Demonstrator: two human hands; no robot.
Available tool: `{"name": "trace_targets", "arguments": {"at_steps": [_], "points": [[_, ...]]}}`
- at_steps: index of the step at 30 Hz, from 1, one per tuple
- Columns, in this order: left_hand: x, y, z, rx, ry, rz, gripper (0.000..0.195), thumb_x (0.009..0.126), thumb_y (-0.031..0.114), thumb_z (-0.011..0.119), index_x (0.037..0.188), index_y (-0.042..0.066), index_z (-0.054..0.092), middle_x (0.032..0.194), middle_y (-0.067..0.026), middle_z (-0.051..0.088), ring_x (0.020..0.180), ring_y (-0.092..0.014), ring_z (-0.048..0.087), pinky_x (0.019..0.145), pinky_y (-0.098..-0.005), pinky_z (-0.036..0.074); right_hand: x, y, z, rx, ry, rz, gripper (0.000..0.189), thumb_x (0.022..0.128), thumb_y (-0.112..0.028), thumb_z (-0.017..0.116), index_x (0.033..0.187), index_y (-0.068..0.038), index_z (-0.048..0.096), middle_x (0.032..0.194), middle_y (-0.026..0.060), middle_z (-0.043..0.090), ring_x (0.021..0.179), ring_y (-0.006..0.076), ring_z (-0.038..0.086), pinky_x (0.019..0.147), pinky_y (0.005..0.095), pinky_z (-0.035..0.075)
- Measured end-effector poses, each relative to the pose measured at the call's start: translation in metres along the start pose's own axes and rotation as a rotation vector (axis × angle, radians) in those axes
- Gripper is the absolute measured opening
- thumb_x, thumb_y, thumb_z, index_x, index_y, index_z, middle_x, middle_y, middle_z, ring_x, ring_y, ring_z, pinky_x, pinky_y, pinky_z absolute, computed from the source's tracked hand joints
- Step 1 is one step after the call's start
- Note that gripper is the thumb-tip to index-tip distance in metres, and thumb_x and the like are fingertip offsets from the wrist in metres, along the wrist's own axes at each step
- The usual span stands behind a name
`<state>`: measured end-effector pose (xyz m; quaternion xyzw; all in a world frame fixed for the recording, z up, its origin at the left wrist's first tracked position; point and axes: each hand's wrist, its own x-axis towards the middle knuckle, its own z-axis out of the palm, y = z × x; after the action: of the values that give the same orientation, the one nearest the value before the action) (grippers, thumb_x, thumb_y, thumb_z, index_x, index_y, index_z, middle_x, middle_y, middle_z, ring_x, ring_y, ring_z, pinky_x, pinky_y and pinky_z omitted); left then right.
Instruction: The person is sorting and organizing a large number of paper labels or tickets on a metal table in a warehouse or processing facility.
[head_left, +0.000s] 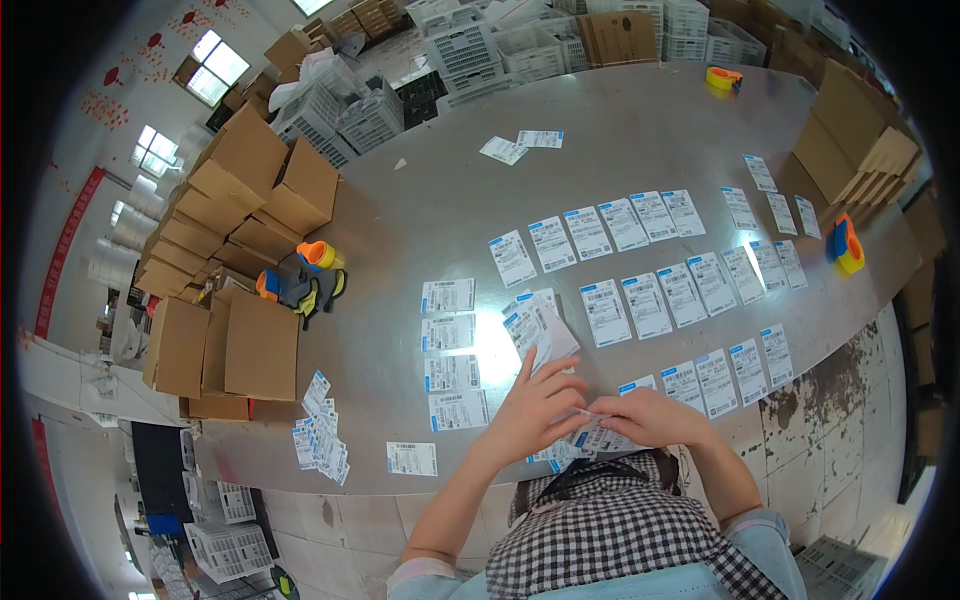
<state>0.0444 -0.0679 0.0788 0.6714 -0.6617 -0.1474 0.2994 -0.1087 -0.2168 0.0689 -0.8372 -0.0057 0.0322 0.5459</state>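
Close to my apron, my right hand (649, 416) pinches a few printed shipping labels (600, 437). The thumb and index finger of my left hand (544, 405) grip their left end, while its other fingers spread over the table. Just beyond those fingers lies a loose pile of labels (541, 326), some showing a plain white face. More labels (555, 452) lie partly hidden under my hands at the table's near edge. Right of my hands, single labels (682, 386) form a slanted row, one of them partly covered by my right hand.
The metal table (420, 210) holds further label rows (604, 311), a left column (450, 334) and a fanned heap (322, 435). Cardboard boxes (259, 345) and work gloves (322, 292) stand left; folded cartons (855, 142) and a tape dispenser (846, 246) right. Plastic crates (465, 52) line the back.
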Motion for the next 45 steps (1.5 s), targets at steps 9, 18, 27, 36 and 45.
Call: {"name": "trace_targets", "arguments": {"at_steps": [9,18,27,36,45], "points": [[0.010,-0.010,0.006,-0.357,-0.075,-0.009,0.008,0.078,0.014,0.061,0.075,0.008,0.060,0.076,-0.0010,0.055,0.086,-0.018,0.052,0.105,-0.0536,0.013,-0.004,-0.002,0.007,-0.167,0.175,-0.029,0.016,0.084,-0.020,0.054,0.077,-0.006,0.055,0.060,0.0128,0.054,0.052,0.0315,0.053,0.049,0.0389,0.040],[0.013,-0.026,0.009,-0.027,0.157,-0.087,0.023,0.077,0.015,0.061,0.057,0.006,0.054,0.055,-0.0039,0.047,0.063,-0.020,0.047,0.080,-0.0385,0.034,-0.005,0.009,0.020,-0.179,0.310,-0.004,0.014,0.082,-0.016,0.057,0.077,-0.003,0.059,0.058,0.0131,0.054,0.052,0.0284,0.054,0.049,0.0337,0.041],[0.020,-0.029,-0.008,0.211,0.410,-0.089,0.031,0.073,0.018,0.065,0.051,0.005,0.048,0.052,-0.0048,0.047,0.059,-0.022,0.045,0.073,-0.0363,0.035,0.030,0.097,0.080,-0.553,0.181,0.076,0.018,0.084,-0.025,0.054,0.078,-0.007,0.055,0.059,0.0122,0.057,0.053,0.0330,0.056,0.049,0.0413,0.045],[0.017,0.000,0.007,0.084,0.324,0.094,0.024,0.064,0.017,0.071,0.055,0.006,0.052,0.080,-0.0029,0.056,0.089,-0.022,0.052,0.095,-0.0472,0.031,0.044,0.088,0.069,0.166,0.297,0.138,0.030,0.088,-0.029,0.044,0.099,-0.004,0.055,0.088,0.0117,0.058,0.086,0.0195,0.058,0.069,0.0332,0.047],[0.019,0.024,0.015,-0.153,0.317,0.194,0.026,0.070,0.022,0.067,0.087,0.007,0.054,0.124,-0.0125,0.043,0.118,-0.032,0.038,0.100,-0.0529,0.024,0.038,0.015,0.032,0.975,0.172,0.199,0.035,0.083,-0.012,0.051,0.117,-0.003,0.046,0.100,0.0065,0.056,0.094,0.0145,0.054,0.080,0.0263,0.044]]}}
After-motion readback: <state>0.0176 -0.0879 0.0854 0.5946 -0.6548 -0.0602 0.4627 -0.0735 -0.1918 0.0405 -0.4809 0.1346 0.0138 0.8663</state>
